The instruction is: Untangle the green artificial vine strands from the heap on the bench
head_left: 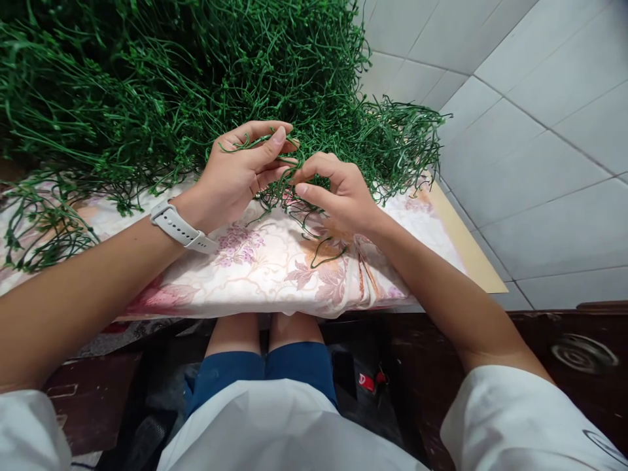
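Note:
My left hand (235, 173), with a white watch strap (181, 229) at the wrist, holds a thin green stem (239, 145) between thumb and fingers. Close to its fingertips, my right hand (341, 190) has thumb and forefinger brought together on green strands; exactly where it grips is partly hidden. Behind both hands rises a large heap of green artificial-looking stems (171, 85) with small bud-like tips. Loose strands (321, 255) lie on the floral cloth (240, 275) below the right hand.
A smaller clump of stems (44, 222) lies at the left of the cloth. White tiled walls (554, 190) meet at the right, beside a tan board edge (466, 242). Dark wooden furniture (490, 386) stands at lower right.

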Demonstrator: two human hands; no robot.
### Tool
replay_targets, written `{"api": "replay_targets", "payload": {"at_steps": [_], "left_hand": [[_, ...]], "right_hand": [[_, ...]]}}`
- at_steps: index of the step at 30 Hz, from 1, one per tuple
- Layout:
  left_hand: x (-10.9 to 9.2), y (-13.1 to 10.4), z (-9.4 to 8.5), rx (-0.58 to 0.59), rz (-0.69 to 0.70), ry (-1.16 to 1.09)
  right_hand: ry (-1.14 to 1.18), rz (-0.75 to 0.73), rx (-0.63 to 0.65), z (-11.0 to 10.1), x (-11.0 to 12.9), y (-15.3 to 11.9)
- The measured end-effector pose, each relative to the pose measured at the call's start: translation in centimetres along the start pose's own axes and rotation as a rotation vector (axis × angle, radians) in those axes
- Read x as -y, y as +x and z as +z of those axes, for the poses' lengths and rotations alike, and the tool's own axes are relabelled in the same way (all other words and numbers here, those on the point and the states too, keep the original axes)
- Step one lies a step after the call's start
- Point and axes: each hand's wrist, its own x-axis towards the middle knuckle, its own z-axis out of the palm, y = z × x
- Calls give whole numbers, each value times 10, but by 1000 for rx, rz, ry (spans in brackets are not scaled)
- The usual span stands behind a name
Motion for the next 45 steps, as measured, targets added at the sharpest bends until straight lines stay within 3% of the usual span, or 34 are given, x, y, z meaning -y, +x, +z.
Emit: {"api": "replay_targets", "payload": {"at_steps": [4, 8, 18, 21, 25, 28, 31, 38, 45], "left_hand": [[-2, -3, 5, -57, -14, -19], [0, -6, 5, -31, -11, 28], [0, -4, -1, 14, 6, 186], [-2, -5, 0, 3, -27, 212], [-1, -6, 2, 35, -64, 247], [0, -7, 3, 69, -57, 276], [1, -8, 4, 104, -34, 294], [-1, -7, 2, 127, 4, 312], [-2, -6, 1, 128, 7, 327]], "right_hand": [[-218, -32, -15, 6, 7, -4], [-356, -20, -76, 13, 9, -6], [-203, -95, -261, 3, 3, 2], [-163, -64, -401, -22, -6, 10], [-173, -56, -723, -86, -31, 19], [-381, 31, -893, -137, -48, 16], [-566, 187, -963, -168, -57, 4], [-878, 542, -714, -176, -60, -12], [-1020, 561, -976, -192, -48, -15]]}}
